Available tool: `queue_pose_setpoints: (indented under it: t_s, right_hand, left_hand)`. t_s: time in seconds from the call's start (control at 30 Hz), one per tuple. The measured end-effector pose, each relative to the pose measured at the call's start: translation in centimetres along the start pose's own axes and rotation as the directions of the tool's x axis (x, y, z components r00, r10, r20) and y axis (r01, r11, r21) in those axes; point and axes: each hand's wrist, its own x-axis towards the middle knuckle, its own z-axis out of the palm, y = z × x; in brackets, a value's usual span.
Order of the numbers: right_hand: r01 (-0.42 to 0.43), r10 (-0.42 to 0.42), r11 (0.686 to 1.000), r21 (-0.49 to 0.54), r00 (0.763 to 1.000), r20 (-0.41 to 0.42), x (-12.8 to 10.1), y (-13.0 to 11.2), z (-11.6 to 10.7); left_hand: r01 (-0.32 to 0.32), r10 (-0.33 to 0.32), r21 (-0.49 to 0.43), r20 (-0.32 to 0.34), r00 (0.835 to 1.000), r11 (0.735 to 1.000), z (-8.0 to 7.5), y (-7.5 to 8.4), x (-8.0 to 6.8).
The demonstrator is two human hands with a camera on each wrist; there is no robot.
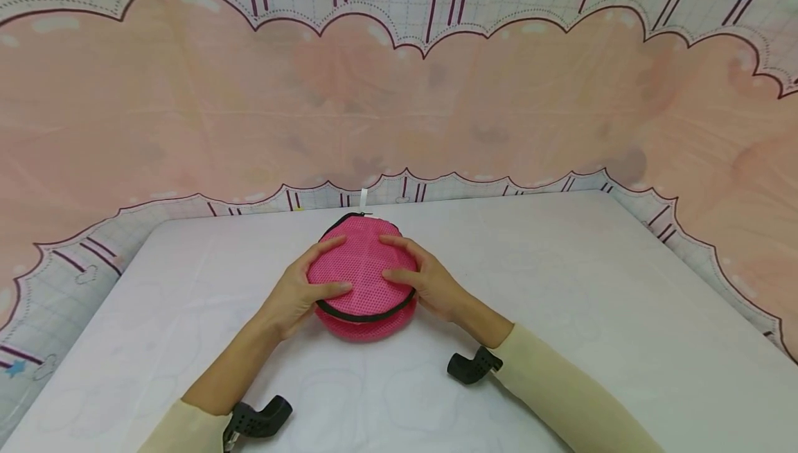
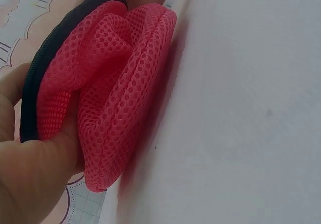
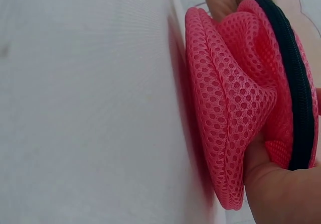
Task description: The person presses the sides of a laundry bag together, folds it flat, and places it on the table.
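A round pink mesh laundry bag (image 1: 364, 266) with a black zipper around its edge sits low over the white table in the head view. My left hand (image 1: 307, 287) grips its left side, thumb and a finger on top. On the opposite side my right hand (image 1: 422, 276) holds it the same way. The wrist views show the soft mesh side (image 2: 120, 83) folded inward below the black zipper band (image 3: 291, 78), with fingers tucked into the fold beneath. A small white tag shows at the bag's far edge.
The white tabletop (image 1: 561, 287) spreads around the bag. Behind it and at both sides hangs a peach and white patterned cloth (image 1: 349, 107). Black wrist camera mounts (image 1: 262, 417) stick out from the cream sleeves (image 1: 561, 391).
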Motion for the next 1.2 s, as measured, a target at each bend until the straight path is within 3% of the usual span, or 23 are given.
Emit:
queue_pose_setpoints:
  t_s: [0.33,0.47,0.53,0.6,0.83,0.9,0.97,1.1,1.2]
  right_hand:
    - [-0.023,0.023,0.998,-0.056,1.0,0.002,0.3,0.4,0.0]
    - [-0.026,0.026,0.991,-0.128,1.0,-0.002,0.3,0.5,-0.1]
    - [-0.025,0.024,0.982,-0.189,1.0,-0.008,0.3,0.6,-0.2]
    - [-0.021,0.016,0.964,-0.265,1.0,-0.019,0.3,0.6,-0.2]
    - [-0.018,-0.028,0.853,-0.521,0.996,-0.081,0.0,0.4,0.0]
    - [-0.017,-0.042,0.821,-0.57,0.995,-0.09,-0.1,0.2,0.1]
    - [-0.015,-0.057,0.779,-0.627,0.994,-0.094,-0.3,-0.1,0.2]
    - [0.032,-0.128,0.66,-0.751,0.989,-0.071,-0.7,-0.7,0.4]
    - [0.061,-0.169,0.57,-0.819,0.985,-0.045,-0.9,-1.0,0.5]
  left_hand:
    - [-0.005,0.005,0.013,0.012,1.0,1.0,-1.0,-0.6,0.2]
    - [-0.007,0.006,0.073,0.024,1.0,0.997,-1.4,-0.6,0.3]
    - [-0.014,0.01,0.145,0.024,1.0,0.989,-1.6,-0.5,0.2]
    - [-0.015,0.01,0.222,0.022,1.0,0.975,-1.9,-0.3,0.2]
    - [0.032,-0.039,0.416,0.007,0.999,0.909,-2.3,0.7,-0.2]
    - [0.04,-0.038,0.499,-0.014,0.999,0.866,-2.2,1.1,-0.4]
    - [0.038,-0.019,0.595,-0.039,0.999,0.803,-1.9,1.5,-0.6]
    - [0.004,0.042,0.768,-0.04,0.998,0.64,-1.2,1.7,-0.9]
    - [-0.048,0.088,0.853,0.002,0.996,0.52,-0.6,1.5,-0.7]
